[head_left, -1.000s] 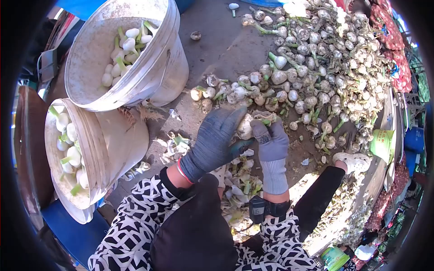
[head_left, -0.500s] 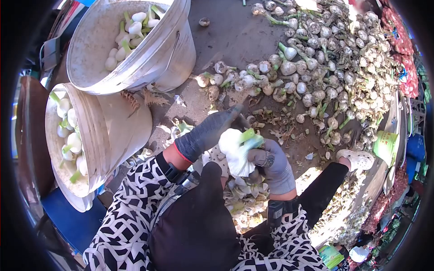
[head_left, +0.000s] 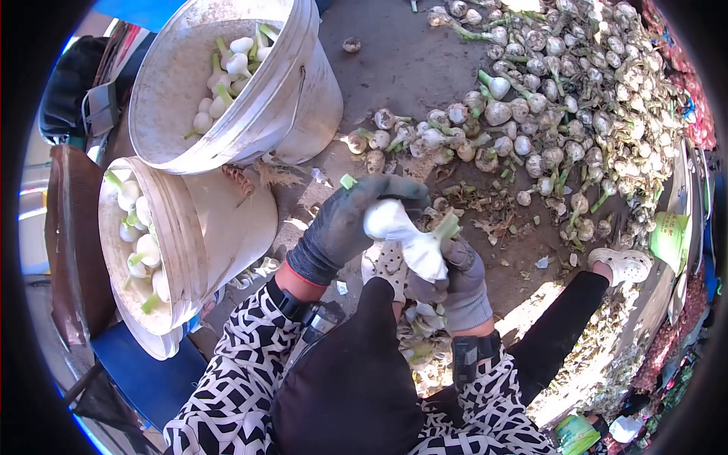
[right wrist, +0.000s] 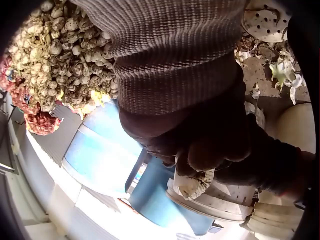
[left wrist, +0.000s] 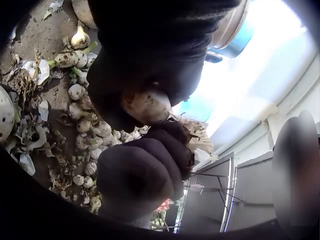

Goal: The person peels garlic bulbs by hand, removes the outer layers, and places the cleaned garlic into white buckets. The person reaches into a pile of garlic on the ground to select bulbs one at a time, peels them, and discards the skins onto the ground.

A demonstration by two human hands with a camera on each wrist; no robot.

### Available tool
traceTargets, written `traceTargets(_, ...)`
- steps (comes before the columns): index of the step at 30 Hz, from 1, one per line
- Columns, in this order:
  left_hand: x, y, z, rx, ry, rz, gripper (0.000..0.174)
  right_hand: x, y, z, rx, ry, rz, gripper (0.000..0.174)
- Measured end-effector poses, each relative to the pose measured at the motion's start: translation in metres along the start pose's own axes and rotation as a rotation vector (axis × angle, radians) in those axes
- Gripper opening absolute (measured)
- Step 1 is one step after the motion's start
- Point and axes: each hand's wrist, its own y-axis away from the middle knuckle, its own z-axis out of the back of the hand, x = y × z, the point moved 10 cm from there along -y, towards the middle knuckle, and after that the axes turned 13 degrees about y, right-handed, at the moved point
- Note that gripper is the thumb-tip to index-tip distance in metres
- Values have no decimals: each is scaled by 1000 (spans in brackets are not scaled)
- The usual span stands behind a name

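Observation:
In the head view my left hand (head_left: 341, 227), in a dark grey glove, curls at a white garlic bulb (head_left: 385, 220). My right hand (head_left: 464, 284), in a lighter grey glove, pinches white garlic skin (head_left: 426, 256) with a green stem beside that bulb; whether skin and bulb are joined is unclear. In the left wrist view, the left hand (left wrist: 150, 65) grips a pale bulb (left wrist: 149, 106), the right hand (left wrist: 140, 172) touching close by. The right wrist view has the right hand (right wrist: 190, 125) holding whitish garlic (right wrist: 192, 187), with the left hand (right wrist: 265, 160) alongside.
Two tilted white buckets, an upper (head_left: 311, 114) and a lower (head_left: 235, 227), hold clean garlic at the left. Soil-covered garlic (head_left: 553, 114) is heaped at the upper right. Peelings (head_left: 425, 318) lie between the person's feet, one in a pale clog (head_left: 626, 265).
The soiled bulb between both hands gave way to bright white garlic. My left hand, apart from it half a second ago, has come back onto it. The head view has shifted slightly.

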Motion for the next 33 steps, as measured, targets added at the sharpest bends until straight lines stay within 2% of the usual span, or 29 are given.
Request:
traceTargets(1,-2,-2,1,17,260,-50,52,-4,18,12,-14,-80,-32,49)
traceTargets(3,-11,-5,-7,82,640,-27,51,-16,60,21,22,-81,-105,42)
traceTargets(5,-13,-9,6,32,620,-69,51,-52,130,55,-241,-274,-289,32)
traceTargets(7,-13,-11,19,-58,750,-122,52,-53,173,54,223,1155,-325,32)
traceTargets(9,-8,-10,19,-96,762,-98,57,-40,177,13,298,670,-691,39)
traceTargets(10,-2,-10,17,-67,808,-74,56,-24,149,5,204,1120,-666,42)
traceTargets(11,3,-10,15,-36,853,-51,55,-8,125,17,133,1859,-530,55)
traceTargets(12,8,-10,13,-25,830,-43,58,1,114,33,8,2163,-655,70)
traceTargets(14,12,-12,11,-34,760,-31,60,40,72,18,-329,1705,-265,72)
traceTargets(16,20,-8,12,-63,689,-13,62,58,26,-9,-383,1340,55,63)
traceTargets(18,24,-12,14,-50,662,33,60,50,-32,-18,-279,1188,285,44)
traceTargets(19,26,-14,14,-43,649,58,59,55,-37,-21,-283,1185,289,44)
traceTargets(20,24,-16,16,-42,645,60,59,41,-45,-21,-188,948,105,34)
traceTargets(21,13,-14,31,-133,556,-73,55,23,-49,-29,-86,708,-80,26)
traceTargets(22,1,-8,47,-228,467,-205,51,21,-34,-42,27,492,-145,22)
traceTargets(23,0,-8,54,-237,469,-209,51,17,-21,-32,32,490,-155,22)
traceTargets(25,13,-5,76,-394,660,-161,47,18,5,-33,238,85,-21,31)
traceTargets(26,17,-1,77,-452,660,-152,45,8,9,1,-7,319,-97,45)
traceTargets(27,20,-1,77,-442,664,-152,45,5,7,3,-9,328,-92,45)
traceTargets(29,34,0,81,-460,712,-97,47,13,2,14,-242,1882,-77,51)
traceTargets(30,35,0,78,-470,660,-80,48,19,0,3,-334,1938,105,63)
traceTargets(31,37,0,78,-468,665,-79,48,18,-7,-7,-334,1943,102,63)
traceTargets(33,41,1,77,-435,519,-46,47,32,-21,-17,-482,1754,75,59)
